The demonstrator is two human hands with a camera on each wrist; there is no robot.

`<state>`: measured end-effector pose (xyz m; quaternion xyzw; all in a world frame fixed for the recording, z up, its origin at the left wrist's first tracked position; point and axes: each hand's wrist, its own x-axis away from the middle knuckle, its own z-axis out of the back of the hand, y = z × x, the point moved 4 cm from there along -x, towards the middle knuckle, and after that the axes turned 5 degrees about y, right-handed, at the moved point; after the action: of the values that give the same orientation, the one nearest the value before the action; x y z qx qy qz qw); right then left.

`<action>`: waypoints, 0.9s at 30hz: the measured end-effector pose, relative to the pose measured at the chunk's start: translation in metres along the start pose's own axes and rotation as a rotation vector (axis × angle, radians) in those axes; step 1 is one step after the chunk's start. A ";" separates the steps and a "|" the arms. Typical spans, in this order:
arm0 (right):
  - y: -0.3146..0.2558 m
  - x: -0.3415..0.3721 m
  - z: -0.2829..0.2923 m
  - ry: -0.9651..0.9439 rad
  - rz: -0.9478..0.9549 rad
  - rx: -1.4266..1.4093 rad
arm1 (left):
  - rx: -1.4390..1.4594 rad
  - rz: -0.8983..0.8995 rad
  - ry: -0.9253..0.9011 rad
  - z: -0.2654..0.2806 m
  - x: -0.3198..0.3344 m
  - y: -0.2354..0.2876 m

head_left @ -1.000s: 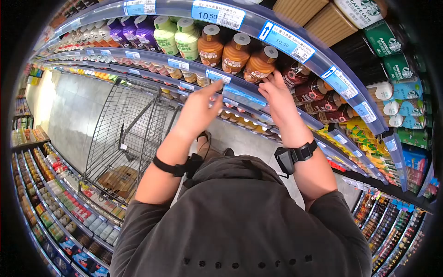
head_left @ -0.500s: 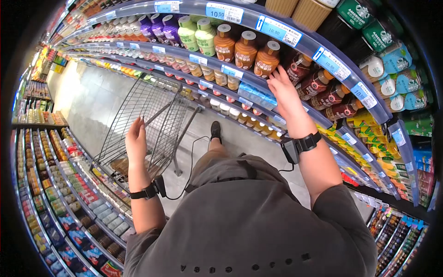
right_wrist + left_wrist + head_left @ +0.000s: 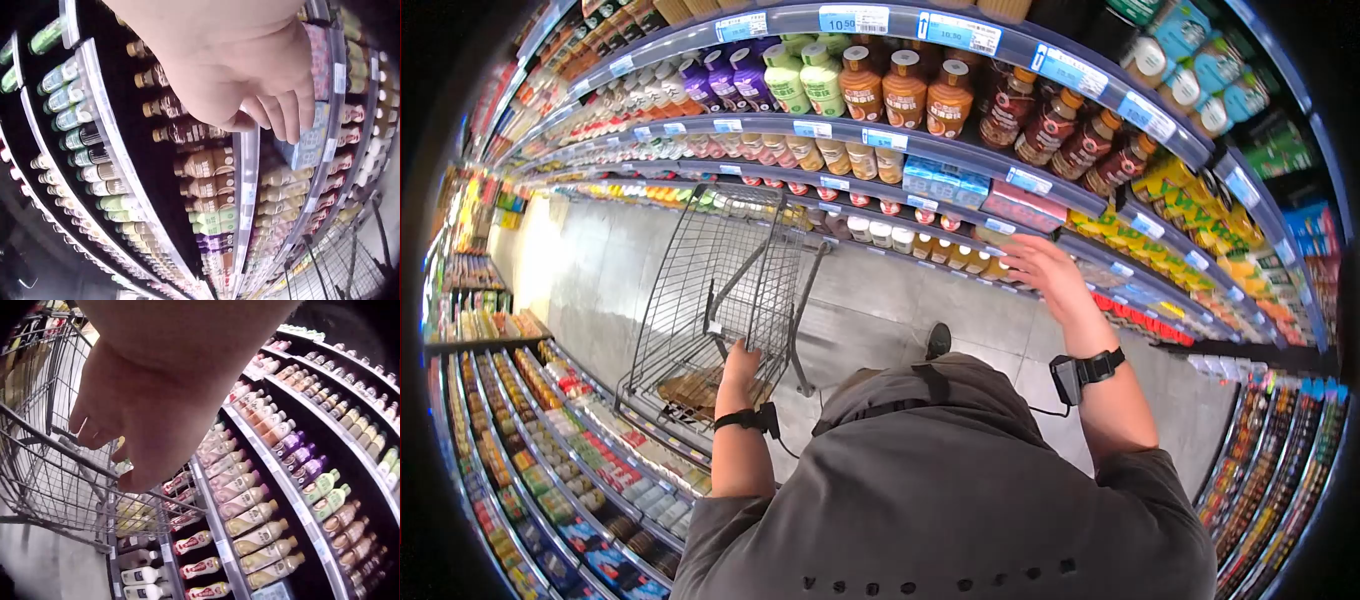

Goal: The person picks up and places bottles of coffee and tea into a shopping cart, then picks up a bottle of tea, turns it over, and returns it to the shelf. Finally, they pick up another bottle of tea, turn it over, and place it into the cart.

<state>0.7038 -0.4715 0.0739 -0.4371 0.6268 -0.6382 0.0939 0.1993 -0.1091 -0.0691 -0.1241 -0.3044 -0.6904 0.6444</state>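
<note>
My left hand hangs over the near part of a wire shopping cart, its fingers loosely bent and nothing visible in them. In the left wrist view that hand is beside the cart's metal bar; whether it touches is unclear. My right hand is held out in front of the lower shelves, empty, with fingers extended. Seen from the right wrist, the hand overlaps a blue pack; contact cannot be told. Orange-brown bottles stand upright on the shelf above.
Dark red bottles and yellow packs line the shelves to the right. Green bottles and purple ones stand further left. A flat brown item lies in the cart. More stocked shelves run along the lower left.
My right hand has moved away from the orange-brown bottles, down and to the right. My left hand has left the shelf front and swung left to the cart. The view has shifted.
</note>
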 end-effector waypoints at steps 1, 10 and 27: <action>0.007 0.015 0.007 0.060 -0.005 0.005 | -0.006 -0.021 -0.013 -0.008 -0.017 -0.014; 0.059 0.131 -0.038 0.224 -0.099 -0.073 | -0.153 -0.304 0.036 -0.053 -0.083 -0.060; 0.089 0.212 -0.105 0.217 -0.147 0.016 | -0.140 -0.362 -0.051 -0.070 -0.046 -0.049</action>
<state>0.4672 -0.5553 0.1062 -0.4096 0.5943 -0.6919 -0.0179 0.1735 -0.1131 -0.1628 -0.1294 -0.2894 -0.8112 0.4914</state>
